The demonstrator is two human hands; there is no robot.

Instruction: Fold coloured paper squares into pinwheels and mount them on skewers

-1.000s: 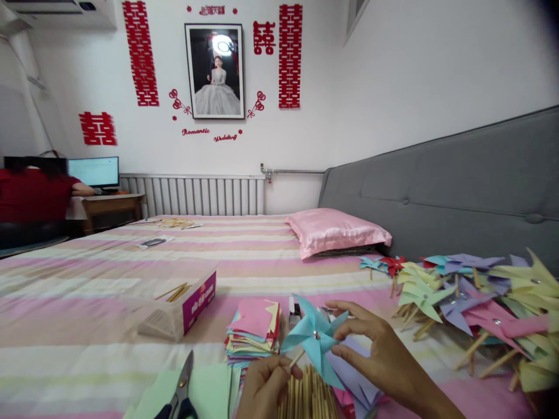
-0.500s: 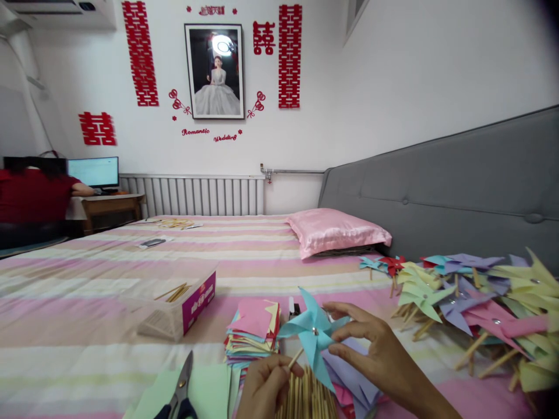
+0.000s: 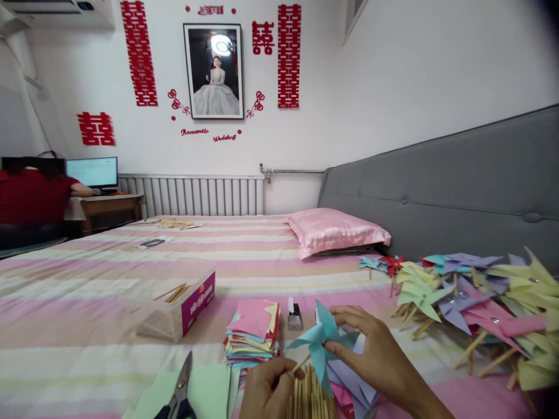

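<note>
A light blue paper pinwheel (image 3: 321, 340) on a thin wooden stick is held between my two hands. My left hand (image 3: 268, 387) pinches the stick below the blades. The thumb of my right hand (image 3: 371, 355) presses at the pinwheel's centre, its fingers behind the blades. Under the pinwheel lies a bundle of wooden sticks (image 3: 308, 398), beside purple folded paper (image 3: 353, 381). A stack of coloured paper squares (image 3: 252, 334) stands left of the pinwheel. Just beyond it sits a small open box (image 3: 294, 317).
Scissors (image 3: 181, 390) rest on green paper sheets (image 3: 209, 390) at the front left. A clear plastic box (image 3: 170, 317) holds some sticks. Many finished pinwheels (image 3: 480, 308) are piled on the right. A pink pillow (image 3: 338, 230) lies farther back. At far left sits a person in red (image 3: 35, 195).
The pinwheel has shifted slightly right and turned a little. My right thumb has come onto its centre. More of the small box now shows.
</note>
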